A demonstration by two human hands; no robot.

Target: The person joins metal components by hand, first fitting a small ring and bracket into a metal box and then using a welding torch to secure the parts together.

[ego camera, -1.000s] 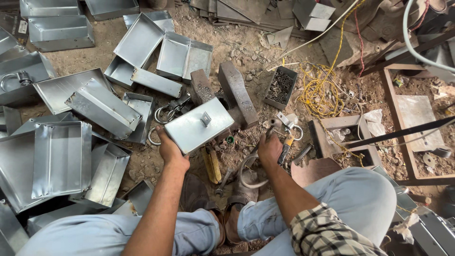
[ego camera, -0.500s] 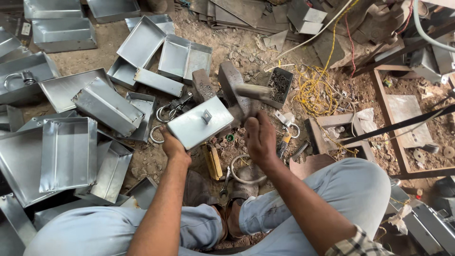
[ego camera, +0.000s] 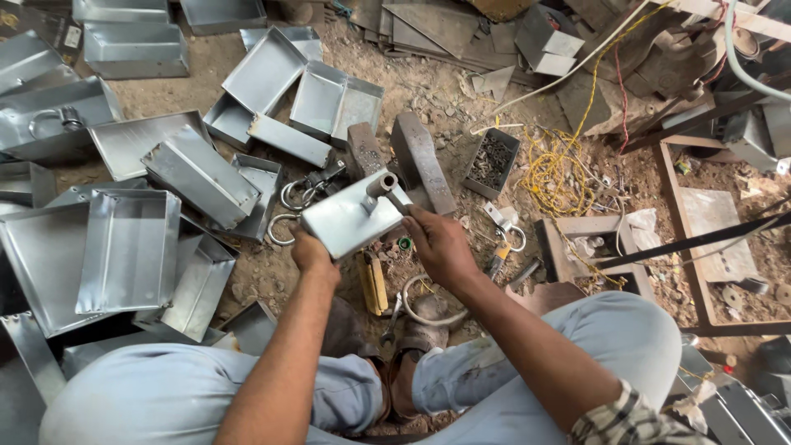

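Shiny folded sheet-metal trays [ego camera: 128,251] lie scattered on the dirt floor [ego camera: 428,91]. The left hand [ego camera: 311,251] grips a flat grey metal plate [ego camera: 350,218] from below; the right hand [ego camera: 438,243] closes around a short hammer [ego camera: 387,188] standing on the plate.

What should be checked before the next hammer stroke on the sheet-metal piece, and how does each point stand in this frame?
1. Left hand grips the sheet-metal piece at its near edge: ok.
2. Right hand holds the hammer: ok.
3. Hammer head over the piece's middle: ok.
4. Left fingers away from the hammer head: ok.
5. Piece resting on a support underneath: cannot tell.
6. Ground around clear: not ok, metal trays and rings crowd it.
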